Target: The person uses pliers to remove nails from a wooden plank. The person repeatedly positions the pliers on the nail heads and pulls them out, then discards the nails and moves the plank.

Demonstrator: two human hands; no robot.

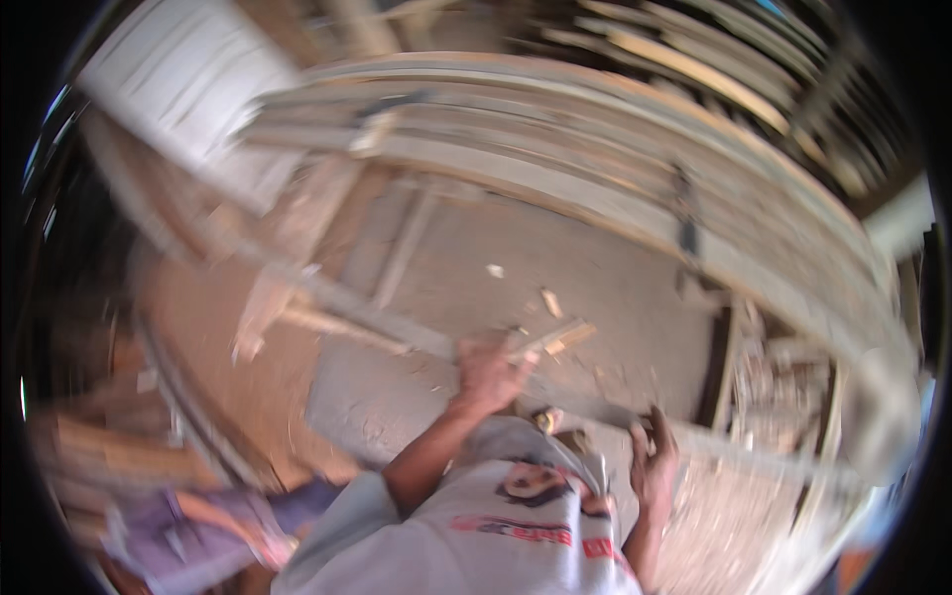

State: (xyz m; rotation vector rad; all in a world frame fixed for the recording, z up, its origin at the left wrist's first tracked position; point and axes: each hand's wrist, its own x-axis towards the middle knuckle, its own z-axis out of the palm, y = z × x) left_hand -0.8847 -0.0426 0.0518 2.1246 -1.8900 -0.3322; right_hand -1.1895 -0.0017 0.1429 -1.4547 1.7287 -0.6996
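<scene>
The whole picture is smeared by motion. A long narrow wooden board (595,405) crosses slantwise in front of my body, from upper left to lower right. My left hand (486,377) is wrapped over this board, its fingers blurred and pointing right. Beside those fingertips, a thin pale wood strip (555,339) lies farther away. Closer to the right, my right hand (654,461) is at the board's near edge, fingers apart and slightly bent, with nothing visible in it. Whether its fingertips touch the board I cannot tell.
Long planks (555,129) form a curved-looking bench across the far side, with a dark clamp-like piece (684,213) on it. Wood scraps (550,300) litter the floor. Stacked timber (694,69) fills the upper right. Another person in purple (198,540) is at lower left.
</scene>
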